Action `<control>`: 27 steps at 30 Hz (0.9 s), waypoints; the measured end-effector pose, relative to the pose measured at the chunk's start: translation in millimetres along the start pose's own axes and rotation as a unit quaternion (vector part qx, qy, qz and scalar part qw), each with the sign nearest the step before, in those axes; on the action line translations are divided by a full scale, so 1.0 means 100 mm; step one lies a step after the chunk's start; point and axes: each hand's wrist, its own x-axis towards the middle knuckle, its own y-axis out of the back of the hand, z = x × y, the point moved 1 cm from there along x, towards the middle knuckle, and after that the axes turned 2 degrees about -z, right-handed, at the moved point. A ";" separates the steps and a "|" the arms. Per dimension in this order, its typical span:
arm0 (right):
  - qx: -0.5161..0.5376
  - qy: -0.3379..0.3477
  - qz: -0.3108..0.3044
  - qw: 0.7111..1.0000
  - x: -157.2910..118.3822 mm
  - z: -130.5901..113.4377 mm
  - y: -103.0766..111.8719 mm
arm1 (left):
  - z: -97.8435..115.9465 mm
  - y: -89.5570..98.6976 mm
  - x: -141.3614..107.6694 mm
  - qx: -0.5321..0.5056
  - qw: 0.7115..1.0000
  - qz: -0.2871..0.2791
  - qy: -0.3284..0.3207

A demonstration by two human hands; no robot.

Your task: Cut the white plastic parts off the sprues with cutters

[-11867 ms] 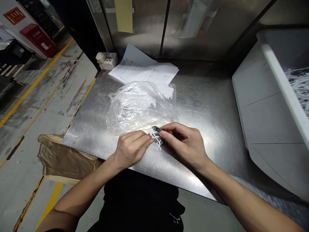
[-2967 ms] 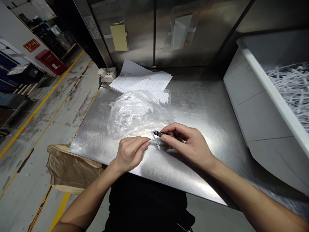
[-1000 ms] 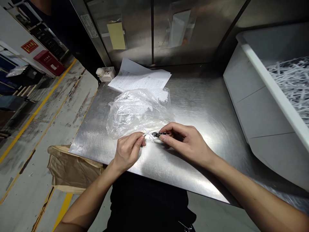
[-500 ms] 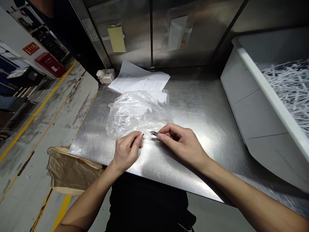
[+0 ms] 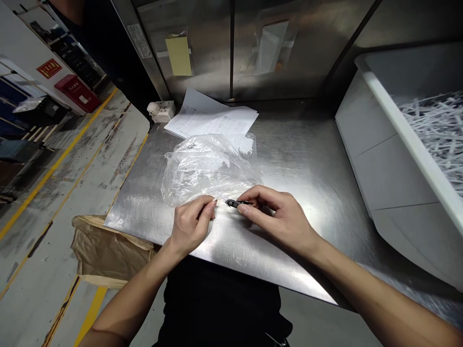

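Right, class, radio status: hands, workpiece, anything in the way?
Left hand pinching thin white plastic piece. Right hand holding small shiny black metal clipper. Crumpled clear plastic bag just beyond, not between.

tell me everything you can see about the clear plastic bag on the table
The clear plastic bag is shiny and crumpled, with small white bits inside. It lies slumped on the metal table, its back edge overlapping the printed papers, its front near the left hand; whether they touch is unclear.

Glossy hand tool, crinkly plastic bag, matt paper sheets, smooth metal table.
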 end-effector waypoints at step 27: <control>-0.004 -0.011 -0.042 0.999 0.01 -0.01 0.09 | -0.03 0.00 0.00 0.006 0.999 -0.005 -0.041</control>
